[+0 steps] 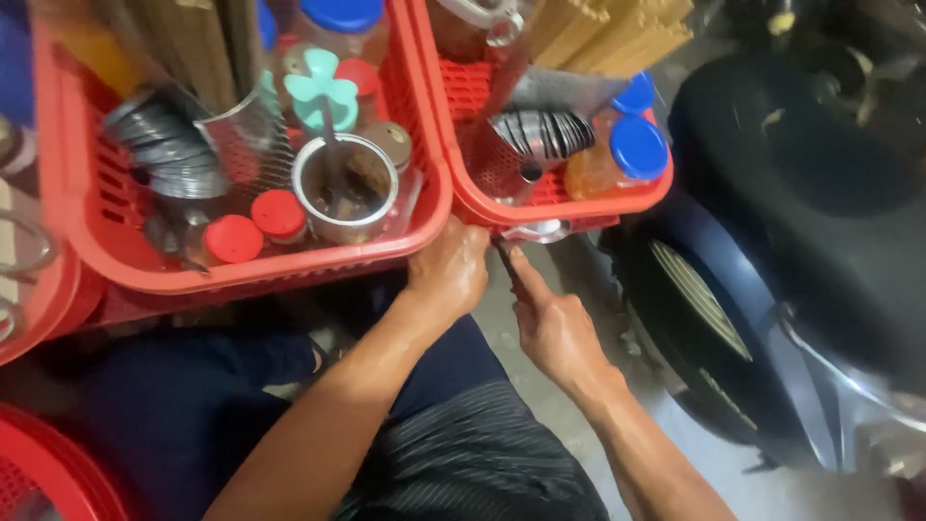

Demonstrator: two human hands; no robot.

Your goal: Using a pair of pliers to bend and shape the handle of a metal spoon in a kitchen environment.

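Head view: your left hand [449, 270] is curled shut against the near rim where the two red baskets [424, 207] meet, and your right hand [552, 328] sits just right of it, forefinger extended far toward a small metal piece [535, 231] (grip unclear).

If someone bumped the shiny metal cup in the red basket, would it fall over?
Probably not easily: the metal cup stands upright, wedged among red-capped jars inside the red basket. It looks stiff, likely light, and its round shape might roll if tipped.
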